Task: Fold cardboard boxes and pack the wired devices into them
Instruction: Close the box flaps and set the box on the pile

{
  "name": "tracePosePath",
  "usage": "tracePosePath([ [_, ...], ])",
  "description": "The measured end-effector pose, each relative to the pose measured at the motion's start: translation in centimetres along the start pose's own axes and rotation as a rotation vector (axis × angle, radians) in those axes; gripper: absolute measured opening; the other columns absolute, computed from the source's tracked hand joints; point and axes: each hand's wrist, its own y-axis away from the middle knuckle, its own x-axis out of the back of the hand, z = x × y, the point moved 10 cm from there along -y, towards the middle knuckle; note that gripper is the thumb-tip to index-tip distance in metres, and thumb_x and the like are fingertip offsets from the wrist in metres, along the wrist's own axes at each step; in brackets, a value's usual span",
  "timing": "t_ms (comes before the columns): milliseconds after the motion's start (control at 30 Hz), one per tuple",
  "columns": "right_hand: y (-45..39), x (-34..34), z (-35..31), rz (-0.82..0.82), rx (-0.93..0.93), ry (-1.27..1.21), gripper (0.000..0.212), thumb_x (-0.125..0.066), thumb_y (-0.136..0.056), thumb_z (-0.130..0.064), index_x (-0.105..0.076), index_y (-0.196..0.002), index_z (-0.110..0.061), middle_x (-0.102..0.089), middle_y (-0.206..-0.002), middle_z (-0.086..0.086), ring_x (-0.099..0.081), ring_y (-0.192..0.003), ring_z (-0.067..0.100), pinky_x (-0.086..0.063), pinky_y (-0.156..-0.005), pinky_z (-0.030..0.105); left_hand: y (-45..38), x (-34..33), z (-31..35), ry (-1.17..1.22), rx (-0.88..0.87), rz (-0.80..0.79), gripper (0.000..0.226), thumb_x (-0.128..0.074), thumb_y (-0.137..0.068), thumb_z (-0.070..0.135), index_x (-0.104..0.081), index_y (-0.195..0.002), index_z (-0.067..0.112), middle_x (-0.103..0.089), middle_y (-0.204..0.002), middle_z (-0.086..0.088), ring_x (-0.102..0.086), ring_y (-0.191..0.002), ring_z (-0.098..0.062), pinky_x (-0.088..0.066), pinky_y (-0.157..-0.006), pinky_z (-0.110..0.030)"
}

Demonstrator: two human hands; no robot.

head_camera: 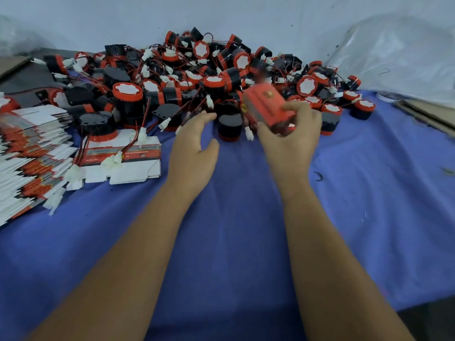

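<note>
The right hand (289,141) is gripping a red folded box (267,105) just right of centre, fingers wrapped over the top and thumb underneath, lifting it above the blue cloth (234,217). It's blurry, so I can't tell whether the flaps are tucked or whether a device is inside. The left hand (194,146) is hovering half open beside it, fingers spread toward the pile, holding nothing.

Progress-wise, I'd say this is looking early. The pile of wired devices (197,70) is sprawling across the upper middle of the frame, dozens of black-and-red units with white connectors tangling together. The stack of flat boxes (32,153) is sitting at the left edge, fanning out, and one flat box (123,156) is lying apart at centre left with a device (98,126) and its wires on top of it. No finished boxes are showing anywhere else, so nearly everything seems left to do.

Room-wise, the whole lower half of the cloth is lying open, plenty of space to fold. The clutter is crowding the top, with a plastic sheet (398,57) bunching at upper right and loose wires near the hands ready to snag.
</note>
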Motion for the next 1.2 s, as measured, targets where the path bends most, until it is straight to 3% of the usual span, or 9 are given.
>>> tracePosePath([
  [133,-0.8,8.6,3.4,0.478,-0.183,0.208,0.039,-0.069,-0.072,-0.012,-0.059,-0.109,-0.006,-0.047,-0.116,0.016,-0.046,-0.105,0.029,-0.030,-0.070,0.007,0.1,-2.8,-0.5,-0.214,-0.002,-0.178,0.033,-0.051,-0.094,0.003,-0.065,-0.122,0.013,-0.056,-0.134,-0.001,-0.047,-0.126,-0.015,-0.025,-0.091,-0.009],
  [333,0.1,7.7,9.2,0.126,-0.600,0.502,0.048,-0.060,-0.083,-0.015,-0.048,-0.129,-0.013,-0.029,-0.145,0.018,-0.029,-0.131,0.040,-0.032,-0.099,0.039,0.5,-2.6,-0.8,-0.243,0.052,-0.184,0.026,-0.049,-0.097,0.010,-0.067,-0.112,0.021,-0.057,-0.131,0.002,-0.051,-0.092,-0.007,-0.036,-0.074,-0.020],
  [467,-0.3,4.1,1.0,0.188,-0.141,0.612,0.047,-0.061,-0.081,-0.016,-0.056,-0.128,-0.014,-0.038,-0.145,0.013,-0.035,-0.133,0.034,-0.030,-0.102,0.044,0.1,0.7,0.6,-0.324,0.025,0.048,0.034,-0.047,-0.093,0.005,-0.070,-0.113,0.019,-0.065,-0.122,-0.002,-0.059,-0.085,-0.024,-0.047,-0.076,-0.036],
  [600,5.5,-10.4,-5.6,-0.673,0.437,0.473,0.029,-0.051,-0.094,-0.014,-0.063,-0.121,-0.013,-0.058,-0.123,0.007,-0.049,-0.114,0.029,-0.037,-0.097,0.040,0.5,7.8,0.3,-0.397,0.087,0.474,0.040,-0.038,-0.092,0.006,-0.074,-0.104,0.018,-0.068,-0.111,-0.005,-0.052,-0.120,-0.031,-0.036,-0.103,-0.051],
  [700,11.9,-15.8,-7.3,-1.096,0.563,0.347,0.045,-0.056,-0.093,-0.019,-0.052,-0.138,-0.016,-0.050,-0.144,0.005,-0.044,-0.127,0.027,-0.036,-0.103,0.041,2.0,11.9,-1.7,-0.215,0.219,0.726,0.039,-0.035,-0.091,0.009,-0.072,-0.100,0.017,-0.066,-0.109,-0.005,-0.045,-0.123,-0.028,-0.035,-0.104,-0.046],
  [800,14.1,-17.1,-7.5,-1.150,0.552,0.236,0.050,-0.060,-0.094,-0.028,-0.049,-0.142,-0.019,-0.041,-0.153,0.000,-0.037,-0.136,0.023,-0.029,-0.108,0.040,2.2,12.8,-2.7,-0.112,0.257,0.786,0.037,-0.036,-0.092,0.009,-0.072,-0.098,0.018,-0.065,-0.110,-0.003,-0.046,-0.123,-0.026,-0.038,-0.103,-0.041],
  [1000,12.0,-15.9,-7.1,-0.947,0.544,0.256,0.023,-0.066,-0.090,-0.028,-0.067,-0.106,-0.011,-0.061,-0.094,0.005,-0.051,-0.091,0.027,-0.032,-0.086,0.034,0.9,10.5,-1.9,-0.020,0.113,0.588,0.030,-0.038,-0.092,0.003,-0.065,-0.090,0.015,-0.058,-0.087,0.001,-0.056,-0.098,-0.039,-0.046,-0.081,-0.044],
  [1100,11.9,-15.7,-7.0,-0.981,0.524,0.242,0.022,-0.061,-0.095,-0.029,-0.068,-0.108,-0.013,-0.062,-0.096,0.006,-0.053,-0.090,0.027,-0.040,-0.082,0.038,0.8,10.6,-1.7,0.021,0.108,0.579,0.028,-0.038,-0.090,0.003,-0.063,-0.085,0.016,-0.057,-0.079,0.013,-0.055,-0.078,-0.003,-0.040,-0.070,-0.014],
  [1200,10.8,-15.0,-6.3,-0.958,0.448,0.204,0.025,-0.053,-0.100,-0.026,-0.070,-0.115,-0.015,-0.065,-0.104,0.004,-0.057,-0.095,0.024,-0.043,-0.078,0.037,0.8,10.7,-1.5,0.036,0.103,0.592,0.027,-0.037,-0.086,0.008,-0.062,-0.084,0.018,-0.057,-0.081,0.015,-0.052,-0.075,-0.002,-0.037,-0.067,-0.012],
])
